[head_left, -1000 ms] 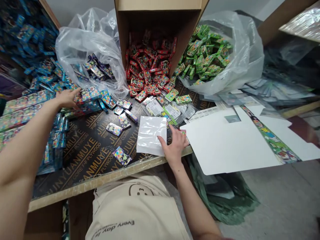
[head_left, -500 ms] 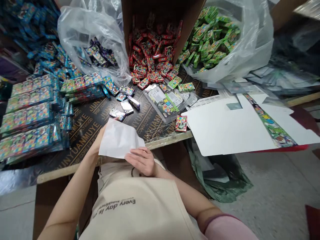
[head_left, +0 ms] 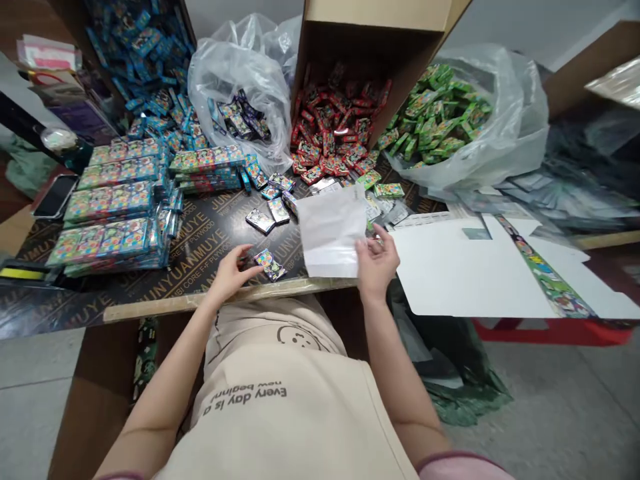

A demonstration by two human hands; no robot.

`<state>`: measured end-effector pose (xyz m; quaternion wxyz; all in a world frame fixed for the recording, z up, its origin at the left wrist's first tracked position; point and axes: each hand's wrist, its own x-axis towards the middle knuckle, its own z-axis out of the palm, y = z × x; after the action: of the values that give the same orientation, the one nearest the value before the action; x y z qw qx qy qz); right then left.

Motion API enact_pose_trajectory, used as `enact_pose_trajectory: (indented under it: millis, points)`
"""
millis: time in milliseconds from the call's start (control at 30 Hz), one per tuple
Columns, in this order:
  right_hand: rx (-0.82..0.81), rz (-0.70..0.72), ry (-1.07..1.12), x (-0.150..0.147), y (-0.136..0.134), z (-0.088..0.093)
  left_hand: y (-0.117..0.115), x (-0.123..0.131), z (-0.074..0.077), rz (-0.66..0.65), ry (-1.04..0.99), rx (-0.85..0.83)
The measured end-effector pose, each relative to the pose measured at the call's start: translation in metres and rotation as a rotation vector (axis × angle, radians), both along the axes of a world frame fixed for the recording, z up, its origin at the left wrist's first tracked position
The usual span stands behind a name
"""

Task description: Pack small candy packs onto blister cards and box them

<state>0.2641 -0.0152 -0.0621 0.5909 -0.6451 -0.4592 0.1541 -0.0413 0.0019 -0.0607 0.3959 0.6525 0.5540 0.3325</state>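
My right hand (head_left: 379, 263) pinches a thin white sheet (head_left: 333, 233) by its right edge, holding it over the table's front part. Whether the sheet is single or a flat bag I cannot tell. My left hand (head_left: 233, 272) is at the table's front edge, thumb and fingers apart. Its fingertips are beside a small purple patterned box (head_left: 271, 265) lying on the table; contact is hard to make out. Behind it lie a few more small boxes (head_left: 260, 221), some with a silvery side up. The sheet partly covers flat clear packets (head_left: 395, 212) behind it.
Stacked wrapped box sets (head_left: 107, 240) stand left, near a phone (head_left: 55, 197). At the back are blue boxes (head_left: 145, 40), a plastic bag (head_left: 210, 73) of purple ones, a carton (head_left: 375, 13) of red ones and green boxes (head_left: 445, 113). White card (head_left: 450, 273) overhangs the right edge.
My left hand has let go of the white sheet and is beside the purple box. My right hand has carried the sheet right and forward. The view has shifted left.
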Motion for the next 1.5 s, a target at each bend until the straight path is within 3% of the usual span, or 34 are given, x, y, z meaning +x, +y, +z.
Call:
enact_pose_trajectory:
  millis: [133, 233, 300, 400, 467, 667, 833, 967, 1133, 1300, 1333, 1400, 1500]
  points:
    - [-0.226, 0.117, -0.191, 0.034, 0.025, -0.025, -0.001, 0.02, -0.018, -0.11, 0.343, 0.131]
    - [-0.242, 0.179, -0.417, 0.045, 0.039, -0.032, -0.006, 0.03, -0.024, -0.135, 0.499, 0.157]
    - [-0.269, 0.104, -0.509, 0.054, 0.053, -0.029, -0.009, 0.031, -0.025, -0.128, 0.526, 0.168]
    - [-0.481, -0.031, -0.564, 0.069, 0.078, -0.024, -0.008, 0.026, -0.026, -0.032, 0.499, 0.146]
    - [-0.58, -0.018, -0.532, 0.074, 0.09, -0.022, 0.001, 0.021, -0.028, 0.055, 0.434, 0.112]
    - [-0.423, 0.06, -0.467, 0.055, 0.09, -0.015, 0.064, 0.021, -0.035, 0.064, 0.14, 0.026]
    - [-0.2, -0.112, -0.357, 0.051, 0.078, 0.001, 0.088, 0.042, -0.03, -0.075, 0.08, -0.048]
    - [-0.156, -0.04, -0.122, 0.058, 0.077, -0.002, 0.074, 0.048, -0.024, -0.127, 0.141, 0.054]
    - [-0.234, 0.134, -0.093, 0.053, 0.073, -0.019, 0.035, 0.047, -0.022, -0.196, 0.319, 0.108]
    - [-0.152, 0.011, -0.041, 0.05, 0.075, -0.012, 0.003, 0.049, -0.017, -0.185, 0.401, 0.113]
    - [-0.165, 0.043, 0.009, 0.046, 0.074, -0.01, 0.0, 0.051, -0.015, -0.19, 0.403, 0.115]
    - [-0.232, 0.238, 0.108, 0.032, 0.069, -0.006, -0.002, 0.057, -0.011, -0.207, 0.41, 0.138]
    - [-0.279, 0.509, 0.014, 0.01, 0.061, -0.005, -0.001, 0.07, -0.004, -0.263, 0.464, 0.249]
